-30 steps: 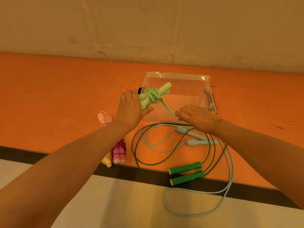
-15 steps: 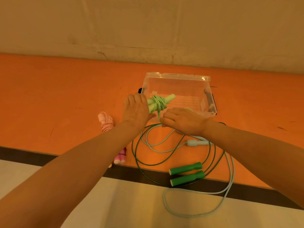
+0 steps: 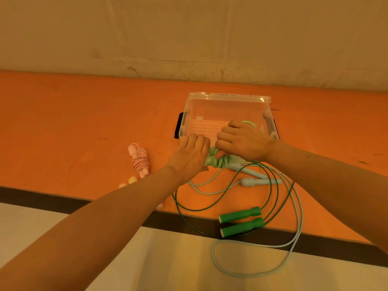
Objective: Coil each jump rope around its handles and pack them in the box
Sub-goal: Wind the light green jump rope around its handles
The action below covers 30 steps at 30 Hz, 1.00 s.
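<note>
Box (image 3: 227, 97): clear, lid off, at the back of the orange surface, nothing packed inside yet.
Loose ropes: dark green rope (image 3: 240, 215) and pale blue rope (image 3: 260, 181) lie uncoiled, tangled together, awaiting their turn.
Left hand (image 3: 190, 154): curled round the handles of the light green rope (image 3: 218, 160), steadying the bundle.
Right hand (image 3: 244, 139): fingers curled, pinching the cord's tail (a loop shows above the knuckles), probably tucking it.
Pink rope (image 3: 139, 159): coiled, set aside left.

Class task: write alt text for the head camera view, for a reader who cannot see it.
Both hands, left hand and right hand, grip a light green jump rope bundle just in front of a clear plastic box on an orange floor. A coiled pink rope lies left; uncoiled dark green and pale blue ropes lie nearer.
</note>
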Each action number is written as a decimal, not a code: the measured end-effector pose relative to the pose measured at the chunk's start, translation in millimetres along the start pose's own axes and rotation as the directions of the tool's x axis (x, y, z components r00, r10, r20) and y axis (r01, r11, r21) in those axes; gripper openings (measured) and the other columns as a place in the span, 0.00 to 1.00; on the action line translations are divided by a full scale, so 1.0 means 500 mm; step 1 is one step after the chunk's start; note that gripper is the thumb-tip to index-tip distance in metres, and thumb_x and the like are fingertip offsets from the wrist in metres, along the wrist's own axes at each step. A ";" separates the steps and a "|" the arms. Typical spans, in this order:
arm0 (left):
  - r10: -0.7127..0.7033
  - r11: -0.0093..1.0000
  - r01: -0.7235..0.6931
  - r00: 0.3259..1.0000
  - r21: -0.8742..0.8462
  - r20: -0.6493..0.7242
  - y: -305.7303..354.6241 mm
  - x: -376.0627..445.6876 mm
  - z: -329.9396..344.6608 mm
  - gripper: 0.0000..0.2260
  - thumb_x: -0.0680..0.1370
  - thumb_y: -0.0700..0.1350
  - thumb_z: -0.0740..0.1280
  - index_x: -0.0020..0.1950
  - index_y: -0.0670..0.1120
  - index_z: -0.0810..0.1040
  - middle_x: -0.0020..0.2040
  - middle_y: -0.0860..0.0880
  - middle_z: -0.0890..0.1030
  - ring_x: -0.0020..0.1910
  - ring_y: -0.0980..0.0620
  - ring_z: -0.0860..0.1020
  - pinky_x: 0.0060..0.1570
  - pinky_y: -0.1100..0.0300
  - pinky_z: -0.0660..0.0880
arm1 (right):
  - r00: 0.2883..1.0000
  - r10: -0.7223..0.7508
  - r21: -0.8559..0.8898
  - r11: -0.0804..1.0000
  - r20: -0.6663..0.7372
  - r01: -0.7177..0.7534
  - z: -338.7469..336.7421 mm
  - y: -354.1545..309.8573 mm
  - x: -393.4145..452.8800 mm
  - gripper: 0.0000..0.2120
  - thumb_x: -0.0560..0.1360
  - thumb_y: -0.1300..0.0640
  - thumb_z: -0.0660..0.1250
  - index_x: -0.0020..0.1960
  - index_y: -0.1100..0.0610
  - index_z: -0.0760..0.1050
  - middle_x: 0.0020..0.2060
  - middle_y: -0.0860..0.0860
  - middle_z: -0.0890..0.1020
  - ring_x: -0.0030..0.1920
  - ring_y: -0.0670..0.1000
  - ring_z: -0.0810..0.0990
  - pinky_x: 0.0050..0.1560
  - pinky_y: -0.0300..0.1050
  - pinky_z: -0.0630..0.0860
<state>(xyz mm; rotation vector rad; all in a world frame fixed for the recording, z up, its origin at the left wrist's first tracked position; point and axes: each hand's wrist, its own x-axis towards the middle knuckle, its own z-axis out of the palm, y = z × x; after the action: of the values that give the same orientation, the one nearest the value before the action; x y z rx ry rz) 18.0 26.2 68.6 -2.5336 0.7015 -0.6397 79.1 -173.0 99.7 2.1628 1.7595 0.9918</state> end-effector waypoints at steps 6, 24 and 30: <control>0.083 0.992 -0.093 0.990 -0.083 -0.116 -0.015 -0.019 0.011 0.37 0.66 0.68 0.68 0.59 0.40 0.66 0.50 0.44 0.76 0.48 0.45 0.75 0.46 0.53 0.69 | 0.998 -0.031 0.018 0.999 0.049 0.030 0.001 0.008 -0.010 0.21 0.85 0.55 0.47 0.45 0.57 0.76 0.39 0.53 0.77 0.38 0.55 0.76 0.45 0.48 0.72; 0.101 0.898 -0.242 0.927 -0.367 -0.362 -0.057 -0.038 0.023 0.29 0.75 0.63 0.58 0.64 0.40 0.64 0.60 0.42 0.65 0.59 0.42 0.67 0.55 0.50 0.64 | 0.981 0.123 0.035 0.991 0.147 -0.129 0.003 0.040 -0.070 0.12 0.76 0.63 0.58 0.57 0.53 0.68 0.44 0.54 0.77 0.42 0.56 0.76 0.53 0.50 0.63; 0.013 0.859 -0.185 0.940 -0.477 -0.341 -0.065 -0.035 0.013 0.29 0.74 0.63 0.60 0.64 0.43 0.64 0.60 0.44 0.65 0.59 0.44 0.67 0.53 0.52 0.63 | 0.971 0.213 -0.004 0.977 0.113 -0.214 0.009 0.037 -0.090 0.14 0.73 0.66 0.56 0.56 0.55 0.68 0.39 0.53 0.76 0.42 0.54 0.66 0.46 0.48 0.60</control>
<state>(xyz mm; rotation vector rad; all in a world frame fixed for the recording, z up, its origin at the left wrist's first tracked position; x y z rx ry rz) 19.6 63.0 74.5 -2.8585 1.2561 -0.9587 93.4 -218.5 89.1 2.4015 1.5084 0.8869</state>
